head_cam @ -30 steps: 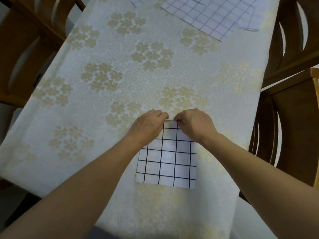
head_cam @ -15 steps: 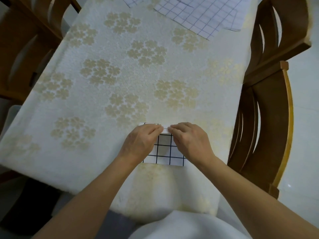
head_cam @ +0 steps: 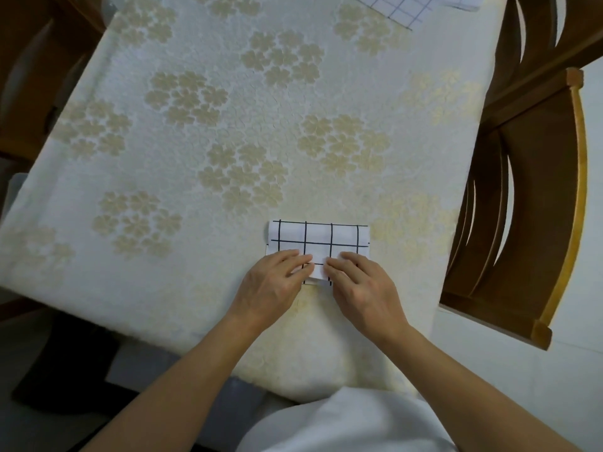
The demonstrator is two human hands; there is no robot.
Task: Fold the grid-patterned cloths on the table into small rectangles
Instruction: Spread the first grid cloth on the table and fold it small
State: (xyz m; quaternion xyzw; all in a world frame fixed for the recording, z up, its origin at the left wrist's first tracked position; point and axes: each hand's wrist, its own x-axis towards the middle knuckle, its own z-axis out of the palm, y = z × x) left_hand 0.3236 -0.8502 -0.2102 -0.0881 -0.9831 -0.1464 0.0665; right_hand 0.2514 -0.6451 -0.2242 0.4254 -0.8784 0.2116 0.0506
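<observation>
The left hand and right hand press down with fingers nearly straight, tips almost meeting, on the near edge of the cloth. It is a small folded rectangle, white with black grid lines, and reaches just beyond the fingertips. Under it the tabletop has a cream, crackle-textured cover with pale gold flower clusters. Far beyond the hands lies a second cloth, also gridded. Right of the right hand stands a wooden chair with curved slats, on a pale floor.
</observation>
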